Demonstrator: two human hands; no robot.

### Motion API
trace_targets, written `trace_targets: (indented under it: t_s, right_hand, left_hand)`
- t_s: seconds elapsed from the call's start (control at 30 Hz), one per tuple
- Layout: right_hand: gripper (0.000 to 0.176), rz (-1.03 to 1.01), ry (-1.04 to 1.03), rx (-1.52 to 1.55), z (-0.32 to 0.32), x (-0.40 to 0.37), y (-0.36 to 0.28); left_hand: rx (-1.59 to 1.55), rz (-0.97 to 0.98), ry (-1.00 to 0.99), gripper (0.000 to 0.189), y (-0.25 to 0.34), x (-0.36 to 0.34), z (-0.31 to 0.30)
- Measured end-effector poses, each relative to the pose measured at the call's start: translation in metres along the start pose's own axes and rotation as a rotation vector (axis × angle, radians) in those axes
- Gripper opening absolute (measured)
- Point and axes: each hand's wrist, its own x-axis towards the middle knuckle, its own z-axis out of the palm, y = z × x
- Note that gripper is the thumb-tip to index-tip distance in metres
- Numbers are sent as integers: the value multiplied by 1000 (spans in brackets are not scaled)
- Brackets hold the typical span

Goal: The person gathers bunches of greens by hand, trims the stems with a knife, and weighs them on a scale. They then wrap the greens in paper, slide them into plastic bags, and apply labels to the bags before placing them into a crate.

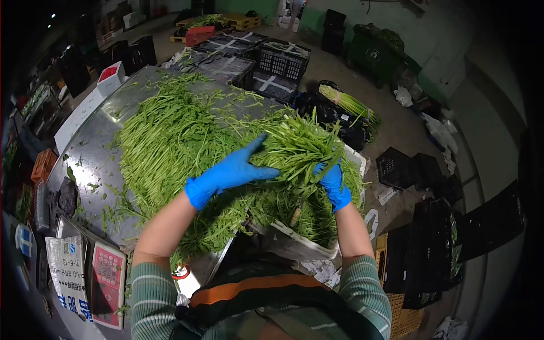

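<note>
One bunch of greens is gripped above the white crate by the right hand, fingers curled; the left hand is held open beside it. A large heap is seen unbundled on the worktop.

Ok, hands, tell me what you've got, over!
Right hand gripping leafy bunch. Left hand open at its side. White bin below, more greens inside. Over.

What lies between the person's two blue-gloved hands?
A loose bunch of leafy green stems, between the left hand and right hand, in the head view.
</note>
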Motion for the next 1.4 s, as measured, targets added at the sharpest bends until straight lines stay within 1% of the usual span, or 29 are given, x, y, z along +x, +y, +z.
trace_targets:
  t_s: [0.13, 0.17, 0.2, 0.23, 0.27, 0.3, 0.37, 0.4, 0.43, 0.47, 0.5, 0.53, 0.57, 0.6, 0.67, 0.7, 0.73, 0.77, 0.8, 0.83, 0.9, 0.97, 1.0, 1.13, 1.2, 1.27, 1.3, 1.33, 1.4]
  right_hand:
    - [23, -75, -51, 18, -11, 9, 1]
    - [24, -34, -55, 60, -21, 11, 13]
    - [24, 7, -57, 103, -30, 13, 24]
    - [23, -263, -61, -240, -45, 24, 80]
    - [21, -255, -33, -185, -43, 18, 70]
    - [20, -248, -6, -128, -41, 12, 60]
    - [21, -166, -40, 151, -32, 7, 66]
    - [22, -78, -84, 388, -26, 7, 83]
    - [23, 16, -109, 609, -21, 8, 101]
    - [21, -151, -88, 339, -18, 5, 78]
    - [20, -312, -16, 29, -15, 3, 54]
    - [19, -450, 93, -241, -11, 0, 28]
    - [19, -115, 12, 111, -20, -2, 26]
    - [17, -97, -4, 66, -28, -1, 34]
    - [12, -62, -36, -26, -45, -1, 49]
    - [9, -196, 26, -189, -55, 2, 88]
    - [8, -158, 76, -304, -73, 2, 106]
    - [15, -115, 120, -418, -87, 1, 113]
    - [14, -69, 29, -129, -82, 0, 126]
    - [15, -23, -66, 161, -69, -1, 127]
    - [20, 69, -268, 741, -40, 2, 126]
    - [27, 178, -471, 1323, -20, 5, 125]
    - [27, 182, -477, 1326, -21, 7, 124]
    - [11, -469, 8, -390, -66, 7, 116]
    - [37, -427, -28, -703, -77, 9, 118]
    - [34, -316, -15, -606, -59, 1, 97]
    - [36, -463, 9, -683, -46, 0, 71]
    - [36, -466, 9, -682, -41, 2, 79]
    - [37, -645, -105, -1091, -31, 5, 93]
  left_hand:
    - [106, -119, 105, 51, 3, 5, 9]
    - [174, -22, 251, 36, 3, -1, 2]
    - [59, -188, 237, 37, 2, -6, -10]
    - [-53, -354, 221, 38, 1, -7, -24]
    - [184, -348, 222, 42, 0, -5, -32]
    - [181, -350, 211, 42, -5, -2, -27]
    - [931, 430, 394, 47, -9, 4, -18]
    - [812, 489, 409, 49, -3, 7, -4]
    - [623, 348, 345, 47, 7, 10, 11]
    - [432, 207, 280, 46, 16, 12, 23]
    - [481, 57, 246, 35, 21, 14, 29]
    - [481, 54, 248, 35, 18, 14, 28]
    - [603, 188, 339, 31, 13, 14, 26]
    - [722, 326, 426, 27, 9, 14, 23]
    - [766, 194, 520, 24, 9, 11, -2]
    - [592, -5, 509, 28, 0, 14, -17]
    - [587, -2, 503, 28, 0, 16, -22]
    - [717, 145, 483, 32, 1, 16, -26]
    - [848, 292, 460, 38, 2, 16, -28]
    - [848, 288, 459, 38, 3, 22, -20]
    - [484, 460, 423, 47, 10, 37, 9]
    - [108, 352, 190, 53, 17, 40, 26]
    - [127, 259, 222, 43, 20, 38, 26]
    - [-96, -15, 351, 21, 27, 29, -16]
    - [-77, 149, 196, 31, -10, 39, -23]
    - [-79, 173, 106, 60, -2, 28, 1]
    - [-148, 199, 74, 70, -1, 26, 14]
    - [-222, 221, 15, 74, 4, 25, 27]
    - [-10, 320, 3, 63, -9, 29, 40]
